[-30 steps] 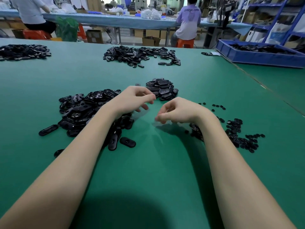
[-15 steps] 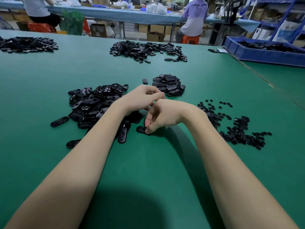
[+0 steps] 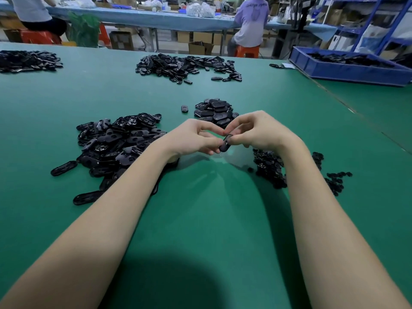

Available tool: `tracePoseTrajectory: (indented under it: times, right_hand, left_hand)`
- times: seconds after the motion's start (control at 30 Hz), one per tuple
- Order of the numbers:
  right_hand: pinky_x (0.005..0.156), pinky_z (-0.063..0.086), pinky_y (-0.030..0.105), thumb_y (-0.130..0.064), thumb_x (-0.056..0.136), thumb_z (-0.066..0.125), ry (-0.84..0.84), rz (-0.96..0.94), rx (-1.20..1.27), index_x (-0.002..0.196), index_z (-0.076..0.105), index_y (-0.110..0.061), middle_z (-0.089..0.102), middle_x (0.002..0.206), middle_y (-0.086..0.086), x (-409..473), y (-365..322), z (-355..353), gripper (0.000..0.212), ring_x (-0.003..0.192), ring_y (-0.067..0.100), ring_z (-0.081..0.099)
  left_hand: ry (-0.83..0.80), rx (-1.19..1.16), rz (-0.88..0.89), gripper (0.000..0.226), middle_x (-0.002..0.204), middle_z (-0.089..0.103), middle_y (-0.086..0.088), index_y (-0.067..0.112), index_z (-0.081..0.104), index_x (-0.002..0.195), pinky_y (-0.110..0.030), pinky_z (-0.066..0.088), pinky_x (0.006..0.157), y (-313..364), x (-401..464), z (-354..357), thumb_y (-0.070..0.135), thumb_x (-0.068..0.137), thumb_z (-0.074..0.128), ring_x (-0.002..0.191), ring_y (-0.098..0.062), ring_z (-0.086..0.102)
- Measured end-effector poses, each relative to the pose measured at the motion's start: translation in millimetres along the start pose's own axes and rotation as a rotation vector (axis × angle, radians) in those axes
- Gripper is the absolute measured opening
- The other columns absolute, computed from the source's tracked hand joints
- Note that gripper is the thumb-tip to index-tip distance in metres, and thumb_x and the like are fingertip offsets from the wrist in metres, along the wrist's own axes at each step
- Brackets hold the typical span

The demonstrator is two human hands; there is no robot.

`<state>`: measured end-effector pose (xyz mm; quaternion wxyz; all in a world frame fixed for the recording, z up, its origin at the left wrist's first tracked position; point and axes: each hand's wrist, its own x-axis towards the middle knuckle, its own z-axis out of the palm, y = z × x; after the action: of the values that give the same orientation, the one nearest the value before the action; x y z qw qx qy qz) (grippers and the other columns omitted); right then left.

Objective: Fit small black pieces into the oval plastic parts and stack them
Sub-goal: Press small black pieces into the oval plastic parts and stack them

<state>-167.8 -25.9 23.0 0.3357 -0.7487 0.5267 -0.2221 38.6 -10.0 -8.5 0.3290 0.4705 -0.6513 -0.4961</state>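
Glossy black plastic oval parts heaped on a smooth matt green table; blue plastic crate; brown cardboard boxes

— What is the light doing for you?

— Bright, even overhead light is washing your green table. Your own shadow is pooling dark at the near edge, and softer shadows are falling under both forearms.

— Is anything looking unclear?

— The wide lens is bending the far edges, the blue shelving is smearing with blur, and a pale sheen is glinting below your hands.
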Motion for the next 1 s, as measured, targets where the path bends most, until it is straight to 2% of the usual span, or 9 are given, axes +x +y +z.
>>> tracePoseTrajectory:
  times: [0.07,0.13,0.23,0.33,0.47,0.57,0.67,0.77,1.0]
  right_hand:
    - [0.057,0.045,0.022,-0.025,0.083,0.08,0.01,0.021,-0.059,0.091,0.074,-0.029,0.074,0.075,-0.012,0.2,-2.0,-2.6,0.011,0.056,0.005,0.062]
    - [0.065,0.052,0.026,-0.031,0.08,0.082,-0.025,0.083,-0.205,0.087,0.075,-0.029,0.077,0.082,-0.01,0.1,-3.9,-9.0,0.01,0.059,0.007,0.065]
    - [0.067,0.052,0.025,-0.04,0.072,0.087,-0.237,0.251,-0.471,0.078,0.079,-0.036,0.074,0.072,-0.02,-7.2,-6.1,-19.1,0.01,0.056,0.0,0.063]
    - [0.064,0.051,0.023,-0.045,0.067,0.09,-0.347,0.358,-0.563,0.077,0.08,-0.041,0.07,0.062,-0.023,-13.6,-7.5,-20.7,0.014,0.064,0.001,0.065]
    - [0.06,0.049,0.023,-0.041,0.067,0.091,-0.331,0.36,-0.589,0.075,0.079,-0.04,0.064,0.05,-0.018,-11.4,-8.2,-15.4,0.014,0.065,0.007,0.061]
    - [0.07,0.055,0.027,-0.043,0.063,0.092,-0.282,0.373,-0.589,0.07,0.079,-0.043,0.065,0.051,-0.009,-9.1,-6.8,-13.3,0.015,0.066,0.013,0.062]
    - [0.067,0.052,0.026,-0.044,0.063,0.089,-0.252,0.376,-0.577,0.071,0.079,-0.043,0.061,0.044,-0.012,-8.0,-4.9,-13.0,0.014,0.062,0.012,0.062]
    - [0.068,0.053,0.026,-0.044,0.06,0.089,-0.234,0.368,-0.572,0.071,0.078,-0.045,0.061,0.044,-0.014,-8.0,-6.3,-14.4,0.015,0.061,0.009,0.063]
    - [0.08,0.059,0.031,-0.037,0.061,0.091,-0.218,0.384,-0.595,0.074,0.08,-0.039,0.064,0.046,-0.011,-7.8,-7.2,-11.4,0.018,0.07,0.014,0.069]
  left_hand:
    - [0.026,-0.033,-0.019,0.022,0.09,0.077,-0.014,0.006,0.07,0.113,-0.025,0.059,0.074,-1.2,-0.3,3.2,0.0,0.091,0.067,0.079,-0.018,0.07]
    - [0.059,-0.082,-0.041,0.025,0.087,0.076,-0.017,0.0,0.067,0.116,-0.024,0.059,0.069,-2.4,-1.0,6.3,-0.005,0.091,0.065,0.076,-0.022,0.068]
    - [0.099,-0.153,-0.06,0.029,0.081,0.075,-0.015,-0.002,0.064,0.12,-0.024,0.059,0.065,-3.3,-1.7,7.5,-0.009,0.092,0.062,0.069,-0.022,0.065]
    - [0.113,-0.17,-0.064,0.03,0.083,0.075,-0.015,0.0,0.064,0.121,-0.026,0.061,0.069,-2.3,-1.2,6.5,-0.008,0.092,0.063,0.069,-0.022,0.066]
    - [0.1,-0.17,-0.062,0.031,0.085,0.075,-0.015,0.005,0.066,0.12,-0.028,0.062,0.072,-2.7,-0.8,7.1,-0.007,0.092,0.064,0.068,-0.019,0.069]
    - [0.088,-0.157,-0.058,0.03,0.087,0.076,-0.016,0.007,0.067,0.118,-0.027,0.061,0.072,-4.2,-0.7,6.3,-0.006,0.091,0.065,0.073,-0.02,0.071]
    - [0.089,-0.156,-0.063,0.028,0.092,0.076,-0.019,0.007,0.068,0.116,-0.026,0.06,0.07,-5.6,-1.0,5.5,-0.005,0.09,0.067,0.075,-0.02,0.072]
    - [0.095,-0.155,-0.071,0.028,0.095,0.076,-0.02,0.007,0.067,0.115,-0.025,0.059,0.068,-6.7,-0.7,4.1,-0.004,0.089,0.068,0.076,-0.022,0.073]
    - [0.106,-0.163,-0.068,0.027,0.094,0.075,-0.019,0.006,0.066,0.114,-0.024,0.058,0.066,-7.0,-0.8,3.2,-0.005,0.089,0.068,0.074,-0.021,0.073]
